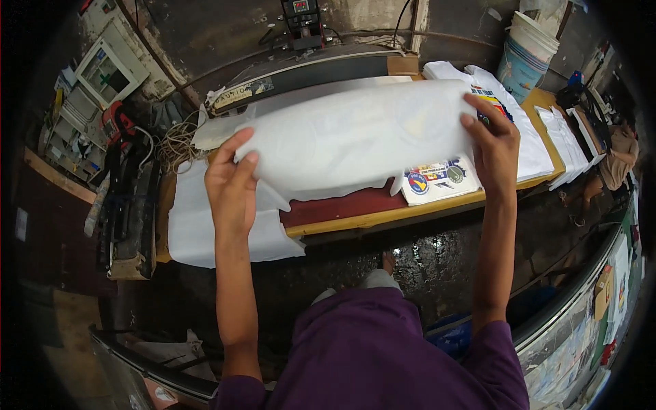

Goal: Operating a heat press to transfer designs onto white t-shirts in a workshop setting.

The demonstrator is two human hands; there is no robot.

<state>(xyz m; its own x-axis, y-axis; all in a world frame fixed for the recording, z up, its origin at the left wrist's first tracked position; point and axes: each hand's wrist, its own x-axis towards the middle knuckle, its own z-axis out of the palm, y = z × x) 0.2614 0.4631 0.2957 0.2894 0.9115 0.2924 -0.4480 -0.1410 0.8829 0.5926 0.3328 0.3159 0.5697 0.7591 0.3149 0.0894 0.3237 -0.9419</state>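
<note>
A white T-shirt (pixel 342 140) is stretched out between my two hands above the table, its far edge slightly blurred. My left hand (pixel 232 174) pinches its left edge between thumb and fingers. At the opposite upper corner, my right hand (pixel 493 140) grips the cloth the same way. Loose flaps of the shirt hang down on the near side. Beneath it, part of a red table pad (pixel 345 208) shows. A folded white shirt with a colourful print (pixel 441 181) lies below my right hand, partly covered by the held shirt.
More white shirts lie on the table at left (pixel 219 232) and right (pixel 526 147). A blue-and-white bucket (pixel 526 58) stands at the back right. Behind the table is a machine with a control box (pixel 301 17). Coiled rope (pixel 179 142) lies at left. The dark floor (pixel 430 253) looks wet.
</note>
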